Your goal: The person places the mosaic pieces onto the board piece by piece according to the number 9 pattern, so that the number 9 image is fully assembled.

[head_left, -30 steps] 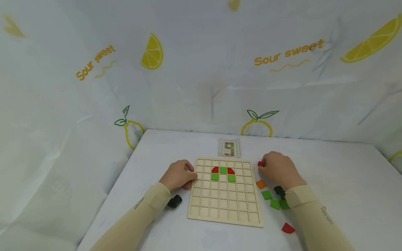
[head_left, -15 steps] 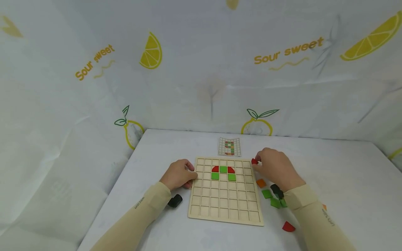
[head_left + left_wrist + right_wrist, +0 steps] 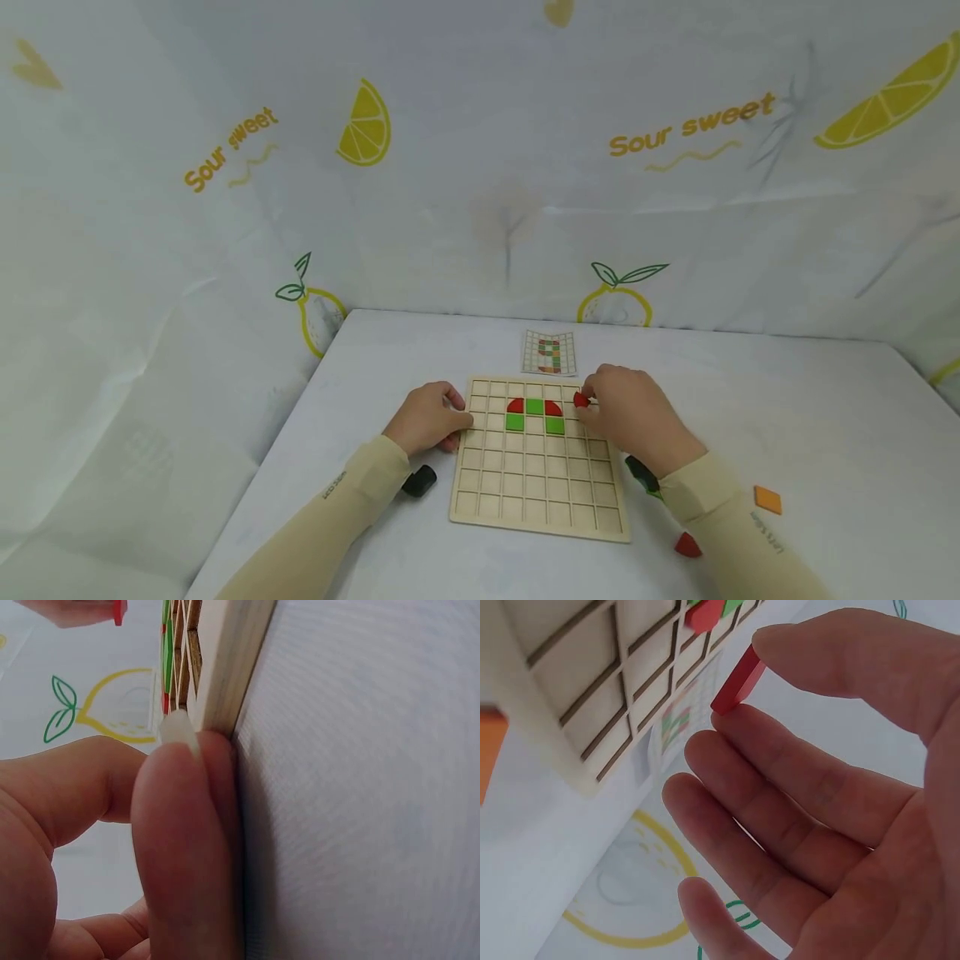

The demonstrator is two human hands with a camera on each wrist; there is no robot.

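Note:
A pale wooden grid board [image 3: 540, 492] lies on the table. Two red quarter-round tiles [image 3: 515, 406] and several green square tiles [image 3: 534, 407] sit in its upper cells. At the board's left edge, my left hand [image 3: 423, 417] grips the rim; the left wrist view has the thumb [image 3: 184, 825] against the wooden side. Between thumb and index finger, my right hand [image 3: 637, 412] pinches a red quarter-round tile [image 3: 741, 679]. It holds this tile above the board's upper right cells, apart from the surface, with the other fingers spread loosely.
Behind the board lies a pattern card [image 3: 549, 352] with a coloured grid. On the right are a red tile [image 3: 687, 545] and an orange square tile [image 3: 768, 500]. A green tile [image 3: 656, 494] is partly hidden by the right forearm. A lemon-print sheet [image 3: 465, 208] hangs behind.
My right hand has moved left from beside the board to over its upper right cells, carrying the red tile. The left hand stays at the board's edge.

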